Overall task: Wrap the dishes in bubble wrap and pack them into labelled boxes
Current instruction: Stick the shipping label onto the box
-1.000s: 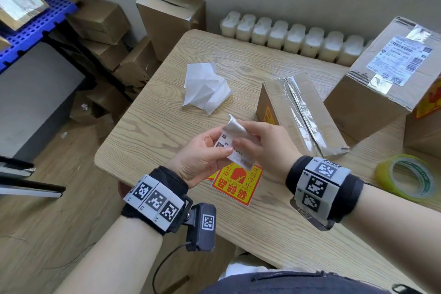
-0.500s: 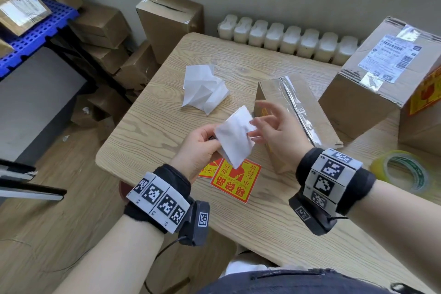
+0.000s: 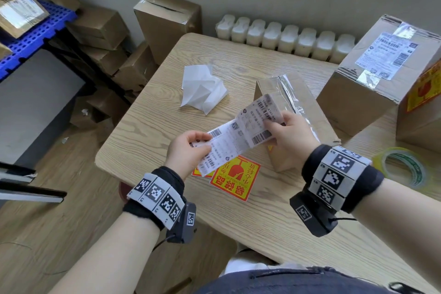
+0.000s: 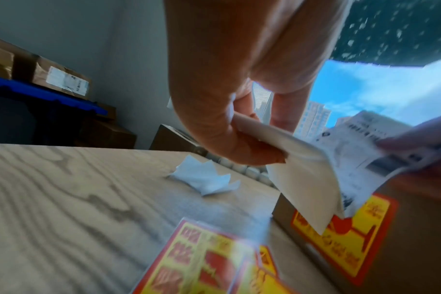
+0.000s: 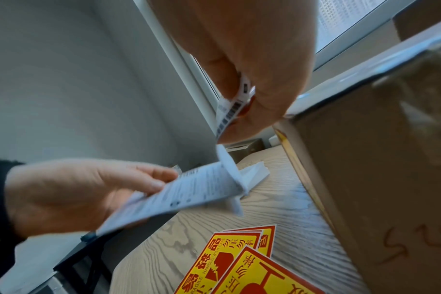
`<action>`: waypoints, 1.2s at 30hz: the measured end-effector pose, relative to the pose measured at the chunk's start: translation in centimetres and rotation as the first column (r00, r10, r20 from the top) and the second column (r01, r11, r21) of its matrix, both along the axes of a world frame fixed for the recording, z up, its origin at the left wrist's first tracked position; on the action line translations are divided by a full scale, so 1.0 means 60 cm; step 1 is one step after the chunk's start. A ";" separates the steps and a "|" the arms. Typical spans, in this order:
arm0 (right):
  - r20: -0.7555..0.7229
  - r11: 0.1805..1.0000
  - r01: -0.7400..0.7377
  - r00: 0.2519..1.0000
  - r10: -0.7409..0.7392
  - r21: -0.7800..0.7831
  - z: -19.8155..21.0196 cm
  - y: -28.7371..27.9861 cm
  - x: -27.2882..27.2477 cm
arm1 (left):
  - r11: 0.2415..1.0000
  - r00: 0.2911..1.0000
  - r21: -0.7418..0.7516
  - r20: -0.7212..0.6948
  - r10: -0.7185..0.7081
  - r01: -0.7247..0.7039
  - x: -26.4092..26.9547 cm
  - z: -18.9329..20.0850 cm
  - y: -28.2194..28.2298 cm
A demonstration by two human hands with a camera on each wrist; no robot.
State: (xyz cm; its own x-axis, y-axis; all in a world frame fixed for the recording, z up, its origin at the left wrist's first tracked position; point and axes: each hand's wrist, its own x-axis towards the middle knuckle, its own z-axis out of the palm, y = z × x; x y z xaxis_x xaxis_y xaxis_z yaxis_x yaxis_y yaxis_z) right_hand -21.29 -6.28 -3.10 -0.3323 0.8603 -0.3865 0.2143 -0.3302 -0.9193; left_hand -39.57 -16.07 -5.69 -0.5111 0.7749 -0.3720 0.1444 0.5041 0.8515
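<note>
A long white shipping label (image 3: 241, 133) with barcodes is stretched out, printed side up, between both hands above the table. My left hand (image 3: 202, 144) pinches its lower left end. My right hand (image 3: 272, 126) pinches its upper right end (image 5: 229, 111). In the left wrist view a plain white sheet (image 4: 302, 179) hangs under the printed label (image 4: 353, 151) from my left thumb and fingers (image 4: 239, 143). A small taped cardboard box (image 3: 300, 93) lies just behind my right hand. No dishes or bubble wrap show.
Red and yellow fragile stickers (image 3: 236, 179) lie on the wooden table (image 3: 155, 131) under the hands. Crumpled white paper (image 3: 202, 88) sits further back. A large labelled box (image 3: 381, 67) and a tape roll (image 3: 403, 167) are at the right. More boxes are stacked on the floor at the left.
The hands have moved apart. The label, bunched between them and then showing its white back, now lies stretched out with its print up.
</note>
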 end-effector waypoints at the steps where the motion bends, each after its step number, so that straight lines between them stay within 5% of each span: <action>1: -0.007 1.000 0.013 1.000 -0.014 -0.007 0.000 -0.001 0.002 | 0.999 1.000 -0.038 -0.031 -0.002 0.001 -0.005 -0.012 -0.003; 8: -0.006 0.986 -0.061 0.998 0.061 -0.152 0.004 -0.015 -0.005 | 0.967 0.990 -0.251 -0.122 -0.067 0.034 -0.018 -0.070 -0.019; 12: 0.101 0.984 -0.147 0.982 0.157 -0.097 0.000 -0.022 -0.012 | 0.932 0.954 -0.353 -0.239 -0.179 0.086 -0.017 -0.077 -0.016; 15: 0.184 0.984 -0.174 0.967 0.178 -0.037 -0.005 -0.026 -0.016 | 0.974 0.932 -0.220 -0.335 -0.135 0.062 -0.001 -0.050 -0.008; 19: 0.180 0.978 -0.205 0.962 0.207 -0.028 -0.009 -0.032 -0.023 | 0.995 0.995 0.032 -0.003 -0.096 0.096 0.041 0.005 -0.004; 25: -0.068 0.950 -0.233 0.972 0.223 -0.208 0.004 -0.036 -0.022 | 0.983 0.979 0.040 -0.106 -0.176 0.181 0.061 0.019 -0.005; 36: -0.075 0.946 -0.182 0.983 0.168 -0.270 -0.008 -0.028 -0.019 | 0.968 0.943 0.028 -0.232 -0.237 0.250 0.066 0.027 -0.006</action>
State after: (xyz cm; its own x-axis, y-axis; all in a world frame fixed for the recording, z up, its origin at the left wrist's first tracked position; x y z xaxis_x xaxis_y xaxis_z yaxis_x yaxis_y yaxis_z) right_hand -22.41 -7.97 -3.55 -0.4934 0.6499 -0.5781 0.2473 -0.5323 -0.8096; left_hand -35.62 -16.45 -4.07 -0.3698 0.9024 -0.2210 0.4480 0.3816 0.8085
